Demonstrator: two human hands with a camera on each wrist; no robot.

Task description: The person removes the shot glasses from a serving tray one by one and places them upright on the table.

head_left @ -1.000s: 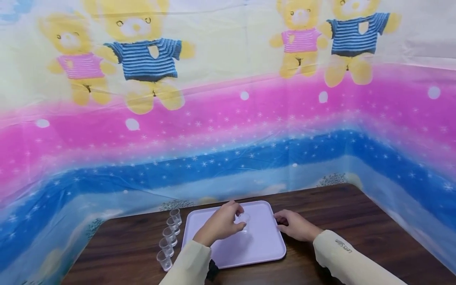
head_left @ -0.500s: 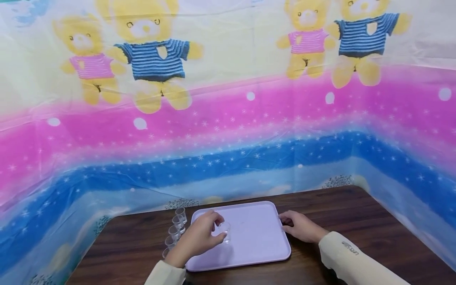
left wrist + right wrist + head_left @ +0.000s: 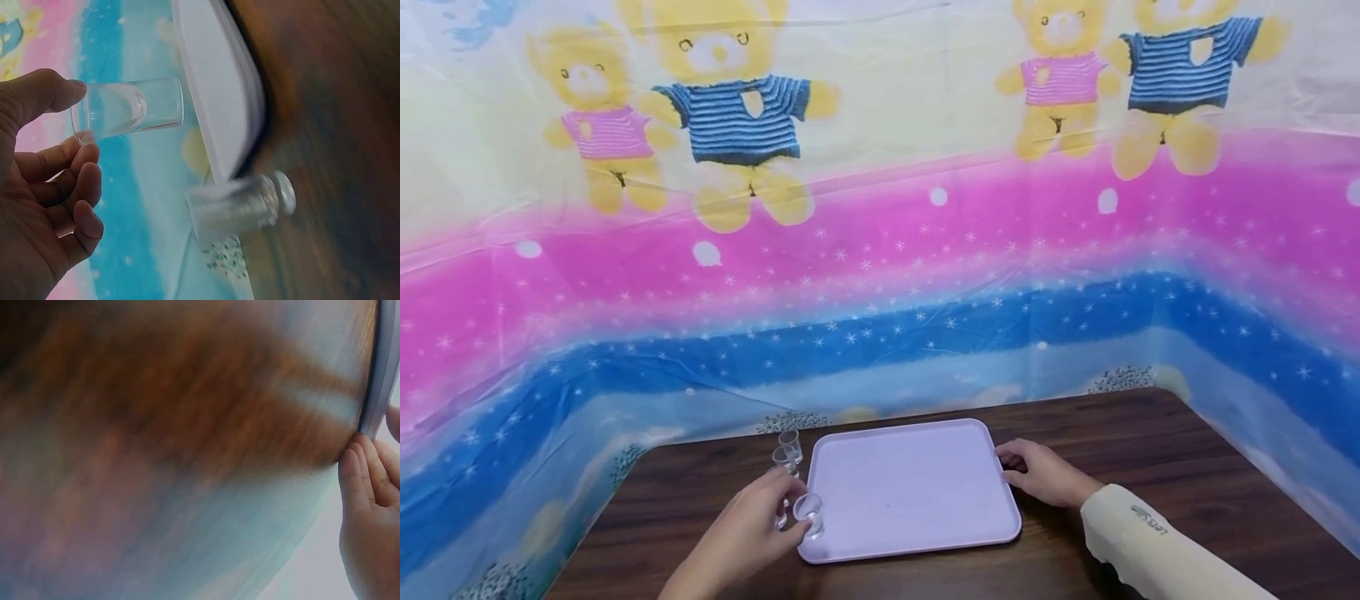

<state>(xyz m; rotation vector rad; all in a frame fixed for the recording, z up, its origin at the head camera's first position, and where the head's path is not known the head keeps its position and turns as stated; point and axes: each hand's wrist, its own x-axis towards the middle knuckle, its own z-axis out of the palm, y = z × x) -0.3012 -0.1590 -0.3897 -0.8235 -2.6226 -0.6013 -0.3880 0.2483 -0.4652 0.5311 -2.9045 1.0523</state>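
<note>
A small clear shot glass (image 3: 809, 512) is pinched near its rim by my left hand (image 3: 748, 521), thumb on one side and a finger on the other. It is over the near left corner of the pale lilac tray (image 3: 917, 492). The left wrist view shows this held glass (image 3: 134, 106) apart from another clear glass (image 3: 231, 206) that stands on the table by the tray. My right hand (image 3: 1041, 473) holds the tray's right edge. In the right wrist view its fingers (image 3: 359, 478) meet the rim, with the thumb partly cut off.
More clear shot glasses (image 3: 790, 446) stand in a row on the dark wooden table (image 3: 1120, 467), left of the tray; my left hand hides part of the row. Behind the table hangs a printed cloth (image 3: 880, 275) with teddy bears.
My left hand has carried the glass leftward from above the tray's middle to its near left corner. The right hand stays at the tray's right edge. The head view has shifted slightly.
</note>
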